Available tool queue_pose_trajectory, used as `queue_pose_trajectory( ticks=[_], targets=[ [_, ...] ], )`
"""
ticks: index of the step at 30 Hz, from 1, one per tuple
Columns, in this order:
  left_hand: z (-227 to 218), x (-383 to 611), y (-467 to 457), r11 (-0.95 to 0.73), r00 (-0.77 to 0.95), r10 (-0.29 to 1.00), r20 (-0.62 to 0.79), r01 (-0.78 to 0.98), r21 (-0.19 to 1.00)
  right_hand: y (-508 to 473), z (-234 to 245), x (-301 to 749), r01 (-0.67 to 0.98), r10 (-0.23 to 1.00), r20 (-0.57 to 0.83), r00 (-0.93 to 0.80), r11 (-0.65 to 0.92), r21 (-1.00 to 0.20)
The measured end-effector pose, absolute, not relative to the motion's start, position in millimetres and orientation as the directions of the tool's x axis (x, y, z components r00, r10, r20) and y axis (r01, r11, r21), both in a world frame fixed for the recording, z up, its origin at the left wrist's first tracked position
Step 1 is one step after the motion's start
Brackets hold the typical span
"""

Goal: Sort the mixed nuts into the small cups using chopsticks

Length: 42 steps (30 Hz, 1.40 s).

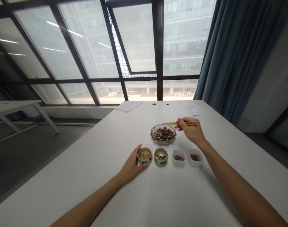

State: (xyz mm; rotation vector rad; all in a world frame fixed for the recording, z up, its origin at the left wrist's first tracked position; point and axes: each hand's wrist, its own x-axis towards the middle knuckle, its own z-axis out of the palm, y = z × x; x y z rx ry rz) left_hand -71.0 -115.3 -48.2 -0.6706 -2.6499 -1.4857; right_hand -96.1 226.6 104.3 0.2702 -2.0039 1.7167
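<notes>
My right hand (189,128) holds a pair of wooden chopsticks (169,123) level, their tips pointing left over the far rim of a scalloped glass dish (153,138). A heap of mixed nuts and seeds (163,133) fills that dish. My left hand (132,165) curls its thumb and fingers around a small ceramic bowl (144,160) with dark lettering and pale nuts inside. Beside it stands a second lettered bowl (161,162) with a few dark seeds. Two white square cups (179,163) to the right contain brownish pieces.
Everything stands on a long white table (115,142). Papers (128,106) lie at its far left and more sheets (195,110) at the far right. Windows line the back, a blue curtain (226,63) hangs at right, and another table (13,107) stands at left.
</notes>
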Motion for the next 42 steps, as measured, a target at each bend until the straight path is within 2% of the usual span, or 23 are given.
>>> queue_pose_trajectory(
  ticks=[5,13,27,42],
  targets=[
    [-43.0,-68.2,-113.4,0.450,-0.914,0.342,0.216,0.362,0.816,228.3,78.0,-112.8,-0.431,0.087,0.480,-0.873,0.322,-0.843],
    [-43.4,-67.4,-113.6,0.432,-0.910,0.348,0.225,0.368,0.823,224.0,63.5,-118.2,-0.432,0.003,0.476,-0.879,0.417,-0.800],
    [-42.7,-67.1,-112.9,0.439,-0.912,0.344,0.222,0.365,0.821,219.2,54.7,-120.0,-0.426,-0.036,0.452,-0.891,0.407,-0.808],
    [-43.3,-67.6,-113.1,0.429,-0.904,0.362,0.229,0.380,0.820,216.9,50.1,-120.4,-0.467,-0.060,0.495,-0.867,0.442,-0.766]
  ],
)
